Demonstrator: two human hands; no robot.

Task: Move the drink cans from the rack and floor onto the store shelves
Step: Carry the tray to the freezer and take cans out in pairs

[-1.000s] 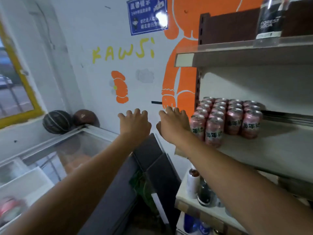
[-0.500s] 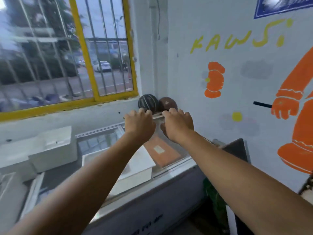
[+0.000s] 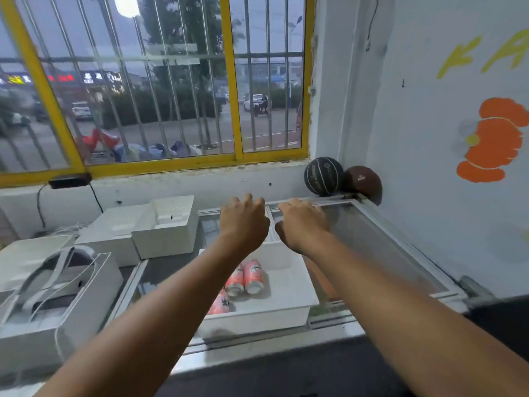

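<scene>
Three pink drink cans lie on their sides in a white tray [image 3: 286, 285] on top of a glass-lidded chest freezer [image 3: 400, 253]. Two cans [image 3: 253, 276] lie side by side and a third can [image 3: 220, 305] lies nearer me, partly behind my left forearm. My left hand [image 3: 243, 222] and my right hand [image 3: 303, 222] are stretched out side by side above the far end of the tray, fingers loosely bent, holding nothing. The store shelves are out of view.
Several white boxes [image 3: 166, 224] stand on the freezer to the left, one with a headset [image 3: 57, 270] in it. Two basketballs [image 3: 323, 176] sit in the corner by the painted wall. A barred yellow-framed window [image 3: 234, 81] fills the back.
My view has swung left, away from the shelf with its pink cans, to the freezer and window. Both empty hands stayed outstretched; the tray with cans has come into view below them.
</scene>
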